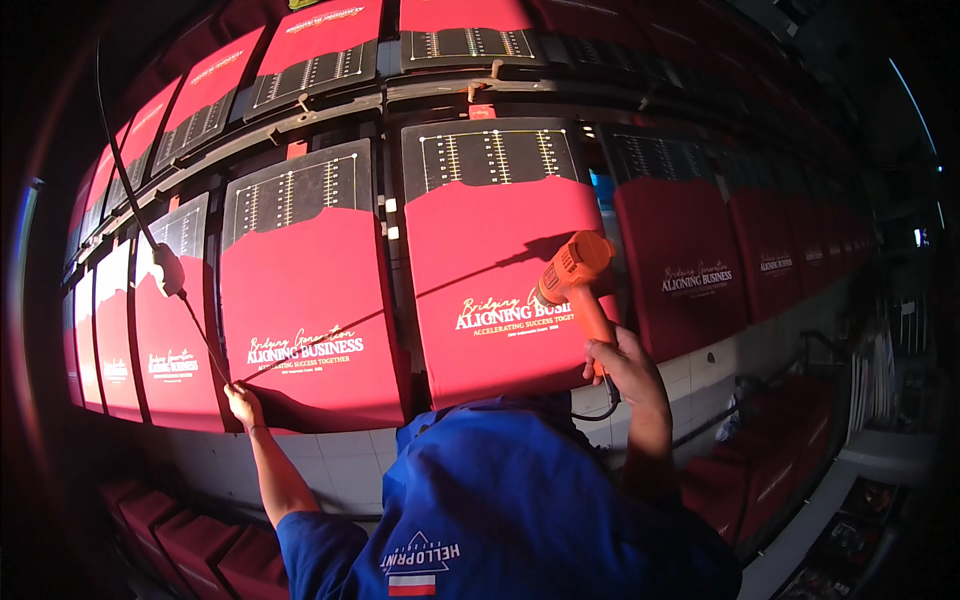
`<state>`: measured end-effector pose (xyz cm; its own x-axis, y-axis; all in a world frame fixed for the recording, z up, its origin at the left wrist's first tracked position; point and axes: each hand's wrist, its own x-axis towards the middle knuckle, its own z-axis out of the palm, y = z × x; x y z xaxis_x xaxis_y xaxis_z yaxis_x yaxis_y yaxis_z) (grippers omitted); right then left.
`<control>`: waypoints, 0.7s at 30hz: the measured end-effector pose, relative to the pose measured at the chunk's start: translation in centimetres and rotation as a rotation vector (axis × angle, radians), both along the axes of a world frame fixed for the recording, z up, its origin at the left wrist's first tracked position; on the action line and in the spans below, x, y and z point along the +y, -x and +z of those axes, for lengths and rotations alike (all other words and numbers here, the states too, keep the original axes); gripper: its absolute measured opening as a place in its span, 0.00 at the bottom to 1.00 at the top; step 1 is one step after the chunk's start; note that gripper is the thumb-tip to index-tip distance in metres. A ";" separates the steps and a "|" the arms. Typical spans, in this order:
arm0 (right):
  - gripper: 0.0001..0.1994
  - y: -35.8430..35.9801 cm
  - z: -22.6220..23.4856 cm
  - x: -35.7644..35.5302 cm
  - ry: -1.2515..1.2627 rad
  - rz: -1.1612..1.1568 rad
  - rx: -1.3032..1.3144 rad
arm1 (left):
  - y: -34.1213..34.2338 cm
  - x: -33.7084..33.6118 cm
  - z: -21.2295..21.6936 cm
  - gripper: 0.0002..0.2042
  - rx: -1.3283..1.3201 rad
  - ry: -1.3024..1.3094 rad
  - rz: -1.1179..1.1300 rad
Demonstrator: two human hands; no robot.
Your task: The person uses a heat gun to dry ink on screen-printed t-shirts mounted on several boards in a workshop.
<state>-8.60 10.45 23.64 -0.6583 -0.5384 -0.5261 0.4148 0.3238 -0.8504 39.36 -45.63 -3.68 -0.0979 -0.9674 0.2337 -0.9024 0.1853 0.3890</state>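
1. Right hand has its grip wrapped around the orange heat gun, nozzle close against the red printed panel; lingering could scorch it.
2. Left hand has its grip pinched on the thin cord; a tug could snag.

Glossy orange plastic heat gun, smooth red-and-black printed sheets — faint sheen, matt blue cloth shirt

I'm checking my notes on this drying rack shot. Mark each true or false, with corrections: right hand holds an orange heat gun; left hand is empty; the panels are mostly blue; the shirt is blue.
1. The right hand holds an orange heat gun: true.
2. The left hand is empty: false, it grips a thin dark rod.
3. The panels are mostly blue: false, they are red with black tops.
4. The shirt is blue: true.
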 end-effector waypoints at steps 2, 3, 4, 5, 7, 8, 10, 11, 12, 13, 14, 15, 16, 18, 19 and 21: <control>0.10 -0.2 0.2 -0.5 -0.006 0.033 0.024 | 0.3 0.1 0.2 0.15 -0.032 -0.030 0.034; 0.10 0.1 0.4 -0.4 -0.009 0.061 0.000 | 0.6 0.3 0.3 0.15 -0.029 -0.062 0.053; 0.10 0.3 0.5 -0.3 -0.012 0.088 -0.024 | 0.8 0.5 0.3 0.15 -0.024 -0.045 0.046; 0.10 0.7 0.1 0.1 0.002 0.100 -0.057 | 1.0 0.7 0.4 0.15 -0.019 -0.029 0.039; 0.10 0.6 0.1 -0.6 0.004 0.061 -0.010 | 0.9 0.5 0.5 0.16 -0.016 -0.039 0.034; 0.10 0.5 0.1 -0.9 0.004 0.041 0.013 | 0.9 0.3 0.4 0.16 -0.011 -0.053 0.041; 0.10 0.4 0.0 -1.6 0.015 0.043 0.049 | 0.0 -0.1 0.3 0.16 -0.004 -0.075 0.059; 0.10 0.4 0.0 -1.8 0.021 0.044 0.067 | -0.6 -0.3 0.3 0.17 -0.002 -0.059 0.048; 0.10 0.3 0.1 -1.8 0.015 0.078 0.030 | -0.3 -0.1 0.2 0.17 -0.005 -0.063 0.047; 0.10 0.1 0.2 -1.6 0.009 0.112 -0.008 | 0.1 0.1 0.1 0.17 -0.008 -0.066 0.046; 0.11 0.1 0.3 -1.4 0.004 0.146 -0.046 | 0.5 0.2 0.0 0.17 -0.011 -0.070 0.046; 0.12 0.1 0.3 -1.2 0.010 0.169 -0.097 | 0.6 0.3 0.1 0.17 -0.014 -0.079 0.046; 0.12 -0.1 0.3 -1.2 0.001 0.161 -0.075 | 0.9 0.3 0.1 0.18 -0.017 -0.089 0.046; 0.12 -1.0 0.4 -1.9 -0.012 0.149 -0.035 | 0.7 0.2 0.2 0.18 -0.014 -0.087 0.046; 0.13 -1.5 0.9 -2.5 -0.055 0.128 0.000 | 0.3 -0.1 0.1 0.18 -0.009 -0.076 0.045; 0.13 -1.3 1.1 -2.5 -0.025 0.173 -0.048 | 0.1 -0.1 0.0 0.18 -0.035 -0.046 0.058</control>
<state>-7.29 7.95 24.74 -0.5305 -0.6276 -0.5698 0.3912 0.4151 -0.8214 39.25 -45.70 -3.64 -0.0484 -0.9813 0.1863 -0.9245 0.1146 0.3635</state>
